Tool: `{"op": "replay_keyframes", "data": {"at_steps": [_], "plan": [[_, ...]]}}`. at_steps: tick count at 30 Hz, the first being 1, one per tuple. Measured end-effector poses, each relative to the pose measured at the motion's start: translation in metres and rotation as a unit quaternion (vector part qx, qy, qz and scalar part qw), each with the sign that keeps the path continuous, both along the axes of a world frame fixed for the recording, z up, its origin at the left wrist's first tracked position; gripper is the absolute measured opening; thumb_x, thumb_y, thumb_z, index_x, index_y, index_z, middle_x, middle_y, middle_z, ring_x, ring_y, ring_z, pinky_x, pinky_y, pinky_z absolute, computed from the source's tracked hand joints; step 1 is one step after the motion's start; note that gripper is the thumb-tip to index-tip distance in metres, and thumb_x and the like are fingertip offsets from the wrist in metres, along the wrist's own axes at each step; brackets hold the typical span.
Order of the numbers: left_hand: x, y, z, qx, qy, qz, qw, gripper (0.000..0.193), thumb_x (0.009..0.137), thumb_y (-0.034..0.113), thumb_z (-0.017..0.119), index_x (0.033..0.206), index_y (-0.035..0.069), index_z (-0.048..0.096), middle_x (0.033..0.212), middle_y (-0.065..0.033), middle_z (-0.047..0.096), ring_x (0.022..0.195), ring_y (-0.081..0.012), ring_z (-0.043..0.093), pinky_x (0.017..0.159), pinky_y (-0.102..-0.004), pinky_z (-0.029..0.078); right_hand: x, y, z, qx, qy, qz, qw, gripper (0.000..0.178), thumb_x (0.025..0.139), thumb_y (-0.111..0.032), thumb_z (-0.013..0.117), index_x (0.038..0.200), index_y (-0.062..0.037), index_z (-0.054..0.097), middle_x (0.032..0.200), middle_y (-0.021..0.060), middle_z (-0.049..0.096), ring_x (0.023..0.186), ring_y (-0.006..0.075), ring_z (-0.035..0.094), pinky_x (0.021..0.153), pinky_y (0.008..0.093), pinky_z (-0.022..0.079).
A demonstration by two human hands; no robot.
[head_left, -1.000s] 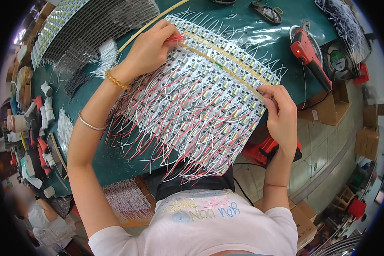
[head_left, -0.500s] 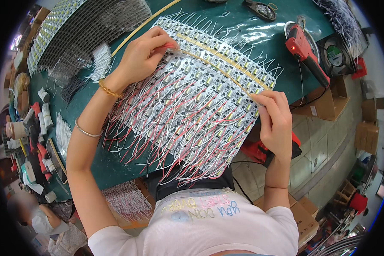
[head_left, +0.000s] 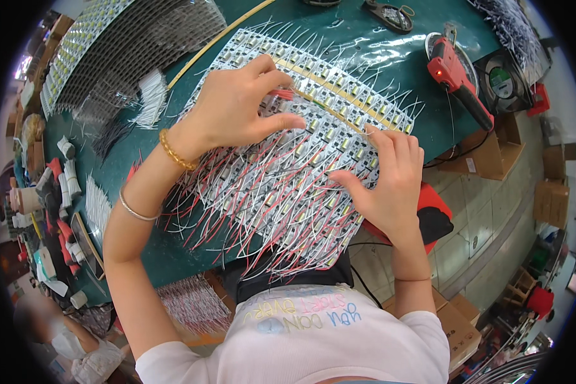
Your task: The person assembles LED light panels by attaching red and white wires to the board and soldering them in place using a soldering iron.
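Note:
A wide sheet of small white modules [head_left: 281,185] with red and white wires lies on the green table [head_left: 397,64], the wire ends hanging over the near edge. My left hand [head_left: 237,105] rests on the sheet's upper middle, its fingers pinched on a small bundle of red wires [head_left: 283,95]. My right hand [head_left: 384,179] lies flat on the sheet's right side, fingers spread and pressing down, holding nothing.
A red hand tool [head_left: 457,80] and a small fan [head_left: 502,80] sit at the far right, scissors [head_left: 390,14] at the top. More module sheets [head_left: 109,45] and cut wire bundles [head_left: 150,99] lie at the left. A red object [head_left: 432,217] hangs below the table's right edge.
Both hands moved inward along the sheet: the left hand came down from the far corner to the upper middle, the right hand shifted left from the sheet's right edge.

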State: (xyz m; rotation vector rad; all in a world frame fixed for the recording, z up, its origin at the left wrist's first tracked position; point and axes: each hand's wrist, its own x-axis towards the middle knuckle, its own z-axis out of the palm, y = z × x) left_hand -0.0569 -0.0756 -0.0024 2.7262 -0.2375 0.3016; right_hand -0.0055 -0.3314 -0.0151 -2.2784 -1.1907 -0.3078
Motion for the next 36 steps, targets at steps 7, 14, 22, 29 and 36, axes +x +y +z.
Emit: {"op": "replay_keyframes", "data": {"at_steps": [7, 14, 22, 29, 36], "plan": [[0.0, -0.007, -0.017, 0.003, -0.107, 0.006, 0.994, 0.044, 0.069, 0.047, 0.073, 0.091, 0.012, 0.058, 0.091, -0.0024, 0.055, 0.06, -0.0209, 0.061, 0.049, -0.0316, 0.046, -0.007, 0.006, -0.01, 0.015, 0.005, -0.047, 0.999, 0.058, 0.062, -0.041, 0.079, 0.099, -0.0022, 0.057, 0.096, 0.0098, 0.053, 0.091, 0.0253, 0.048, 0.078, 0.0366, 0.033], [-0.002, -0.006, -0.018, 0.028, -0.122, -0.029, 0.992, 0.037, 0.072, 0.042, 0.072, 0.09, 0.012, 0.059, 0.09, -0.0026, 0.054, 0.06, -0.0188, 0.06, 0.047, -0.0299, 0.044, -0.007, 0.008, -0.016, 0.064, -0.028, -0.036, 0.997, 0.047, 0.062, -0.036, 0.08, 0.092, -0.0056, 0.06, 0.088, 0.0049, 0.054, 0.084, 0.0222, 0.049, 0.077, 0.0362, 0.032], [-0.021, -0.014, -0.011, 0.088, -0.092, -0.008, 0.992, 0.04, 0.07, 0.033, 0.076, 0.1, 0.009, 0.064, 0.1, -0.0048, 0.06, 0.052, -0.0187, 0.058, 0.046, -0.03, 0.045, -0.006, 0.007, -0.016, 0.057, -0.036, 0.005, 0.998, 0.037, 0.061, -0.033, 0.08, 0.083, -0.0077, 0.065, 0.082, 0.0019, 0.053, 0.078, 0.0214, 0.047, 0.075, 0.0368, 0.034], [-0.047, -0.027, -0.015, 0.065, -0.096, 0.05, 0.992, 0.043, 0.071, 0.029, 0.075, 0.106, 0.007, 0.063, 0.096, -0.004, 0.061, 0.05, -0.0168, 0.055, 0.044, -0.0279, 0.043, -0.008, 0.006, -0.014, 0.063, -0.059, 0.021, 0.996, 0.036, 0.059, -0.03, 0.081, 0.082, -0.0073, 0.066, 0.081, 0.0021, 0.055, 0.079, 0.0231, 0.049, 0.075, 0.0389, 0.037], [-0.057, -0.03, -0.019, 0.074, -0.109, 0.041, 0.99, 0.04, 0.076, 0.028, 0.07, 0.106, 0.002, 0.063, 0.104, -0.008, 0.065, 0.049, -0.0142, 0.058, 0.043, -0.026, 0.044, -0.007, -0.008, -0.008, 0.023, -0.07, 0.039, 0.997, 0.041, 0.064, -0.034, 0.077, 0.092, -0.0058, 0.067, 0.092, 0.0061, 0.058, 0.083, 0.0248, 0.05, 0.082, 0.0437, 0.04]]}}
